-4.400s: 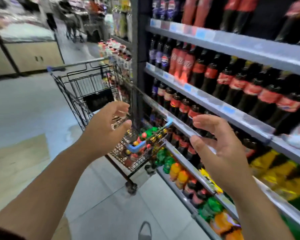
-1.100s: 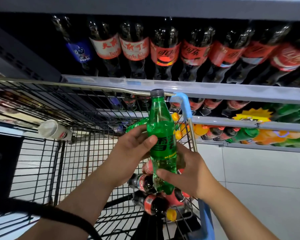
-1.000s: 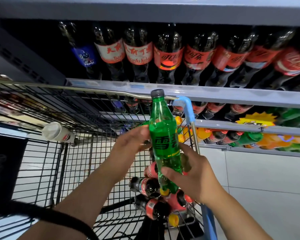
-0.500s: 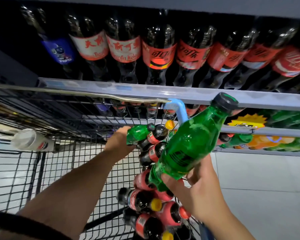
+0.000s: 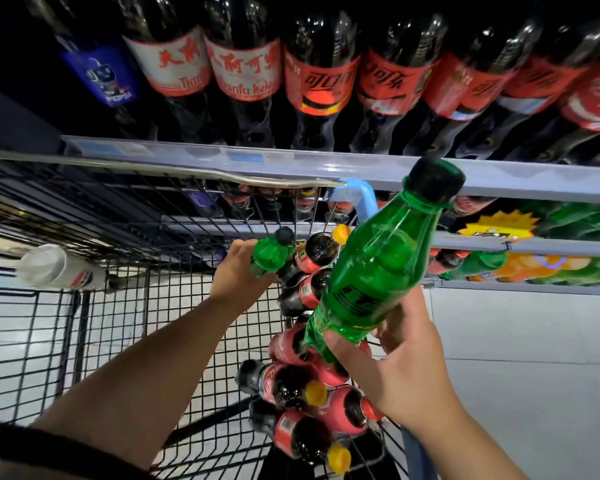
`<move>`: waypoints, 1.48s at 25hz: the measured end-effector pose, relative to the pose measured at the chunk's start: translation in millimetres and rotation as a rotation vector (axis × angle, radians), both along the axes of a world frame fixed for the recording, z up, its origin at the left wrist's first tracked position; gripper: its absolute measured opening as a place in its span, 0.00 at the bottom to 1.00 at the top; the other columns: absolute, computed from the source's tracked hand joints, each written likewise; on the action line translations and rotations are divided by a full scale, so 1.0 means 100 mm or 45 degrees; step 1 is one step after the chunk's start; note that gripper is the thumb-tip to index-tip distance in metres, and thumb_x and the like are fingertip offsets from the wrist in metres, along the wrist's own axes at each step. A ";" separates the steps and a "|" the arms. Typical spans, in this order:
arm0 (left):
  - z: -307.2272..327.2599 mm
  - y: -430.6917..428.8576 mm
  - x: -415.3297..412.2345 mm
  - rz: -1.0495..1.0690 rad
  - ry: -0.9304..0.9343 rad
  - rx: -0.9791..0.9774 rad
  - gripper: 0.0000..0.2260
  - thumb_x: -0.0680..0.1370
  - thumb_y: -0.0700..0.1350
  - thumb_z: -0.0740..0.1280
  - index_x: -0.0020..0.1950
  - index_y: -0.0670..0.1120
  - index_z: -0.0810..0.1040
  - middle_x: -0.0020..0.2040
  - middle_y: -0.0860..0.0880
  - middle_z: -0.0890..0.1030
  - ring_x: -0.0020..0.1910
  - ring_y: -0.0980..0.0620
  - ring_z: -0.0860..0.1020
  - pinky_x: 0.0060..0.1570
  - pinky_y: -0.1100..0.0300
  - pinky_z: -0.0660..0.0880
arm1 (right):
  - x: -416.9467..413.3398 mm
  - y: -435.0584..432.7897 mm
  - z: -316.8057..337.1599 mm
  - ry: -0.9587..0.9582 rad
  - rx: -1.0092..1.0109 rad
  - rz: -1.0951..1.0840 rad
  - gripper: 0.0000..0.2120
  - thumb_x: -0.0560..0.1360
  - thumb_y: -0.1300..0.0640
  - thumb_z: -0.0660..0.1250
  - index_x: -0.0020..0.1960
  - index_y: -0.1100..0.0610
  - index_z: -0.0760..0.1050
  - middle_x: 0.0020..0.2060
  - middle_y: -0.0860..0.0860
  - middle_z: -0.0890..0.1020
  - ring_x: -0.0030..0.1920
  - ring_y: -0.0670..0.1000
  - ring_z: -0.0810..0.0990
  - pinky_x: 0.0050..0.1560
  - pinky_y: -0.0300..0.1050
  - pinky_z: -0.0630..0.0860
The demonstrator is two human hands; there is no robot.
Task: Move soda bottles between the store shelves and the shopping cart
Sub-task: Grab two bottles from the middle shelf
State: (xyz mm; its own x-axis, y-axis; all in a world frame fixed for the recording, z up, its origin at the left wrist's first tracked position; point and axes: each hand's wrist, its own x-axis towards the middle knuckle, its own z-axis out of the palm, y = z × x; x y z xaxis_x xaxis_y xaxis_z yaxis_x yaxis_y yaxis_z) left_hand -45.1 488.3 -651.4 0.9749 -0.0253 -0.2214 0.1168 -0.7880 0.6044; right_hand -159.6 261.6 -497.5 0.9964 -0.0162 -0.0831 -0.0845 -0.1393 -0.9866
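Observation:
My right hand (image 5: 400,367) grips the base of a green soda bottle (image 5: 378,265), which tilts up and to the right over the cart's right edge. Inside the black wire shopping cart (image 5: 94,334), my left hand (image 5: 238,275) holds a second green bottle (image 5: 269,252) that lies on a pile. Several cola bottles with red labels and yellow caps (image 5: 291,386) are heaped along the cart's right side below both hands.
Large cola bottles (image 5: 321,77) fill the shelf above, behind a grey shelf rail (image 5: 291,161). Lower shelves at the right hold green and orange bottles (image 5: 534,265). A white Pepsi bottle (image 5: 59,268) lies in the cart at left. The cart's blue corner (image 5: 359,199) is near the raised bottle.
My right hand has lifted the green bottle slightly higher and further right out of the cart. My left hand has closed around the second green bottle in the pile.

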 end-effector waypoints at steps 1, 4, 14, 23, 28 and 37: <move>0.08 0.04 -0.07 0.038 0.025 -0.068 0.26 0.68 0.48 0.79 0.64 0.49 0.77 0.57 0.50 0.77 0.53 0.47 0.79 0.47 0.61 0.72 | 0.00 0.00 0.00 0.007 -0.007 0.013 0.29 0.68 0.52 0.80 0.64 0.46 0.71 0.51 0.45 0.84 0.50 0.50 0.85 0.46 0.37 0.80; 0.46 0.10 -0.32 0.186 0.099 -0.341 0.27 0.66 0.47 0.82 0.59 0.57 0.73 0.51 0.60 0.80 0.47 0.61 0.81 0.40 0.75 0.72 | 0.02 0.01 0.03 0.029 -0.005 0.048 0.30 0.69 0.55 0.80 0.66 0.45 0.70 0.53 0.43 0.84 0.53 0.46 0.84 0.48 0.34 0.79; 1.72 0.09 -0.86 0.633 0.310 -1.526 0.14 0.69 0.44 0.76 0.53 0.53 0.81 0.53 0.49 0.85 0.53 0.49 0.83 0.52 0.50 0.76 | 0.02 0.05 0.19 0.235 0.095 0.136 0.28 0.70 0.54 0.78 0.66 0.48 0.71 0.53 0.43 0.86 0.53 0.44 0.85 0.52 0.35 0.79; 2.49 -0.09 -1.02 0.463 0.580 -1.376 0.29 0.61 0.59 0.77 0.60 0.52 0.81 0.52 0.43 0.85 0.45 0.44 0.85 0.38 0.49 0.81 | -0.19 0.10 0.77 0.416 0.318 0.101 0.36 0.65 0.48 0.80 0.70 0.51 0.72 0.65 0.46 0.81 0.65 0.43 0.78 0.57 0.36 0.78; 2.85 -0.34 -1.11 0.361 0.344 -1.365 0.32 0.66 0.48 0.77 0.67 0.45 0.70 0.55 0.42 0.85 0.54 0.42 0.84 0.53 0.44 0.80 | -0.30 0.02 1.41 0.209 0.094 0.046 0.27 0.63 0.35 0.72 0.61 0.36 0.72 0.53 0.22 0.78 0.56 0.24 0.75 0.48 0.19 0.70; 3.51 -0.60 -1.25 0.173 0.152 -1.328 0.33 0.64 0.63 0.74 0.65 0.54 0.70 0.56 0.53 0.85 0.56 0.53 0.83 0.53 0.54 0.77 | -0.47 -0.22 2.13 -0.029 0.050 -0.007 0.29 0.69 0.43 0.73 0.69 0.47 0.74 0.60 0.36 0.82 0.61 0.36 0.79 0.54 0.27 0.75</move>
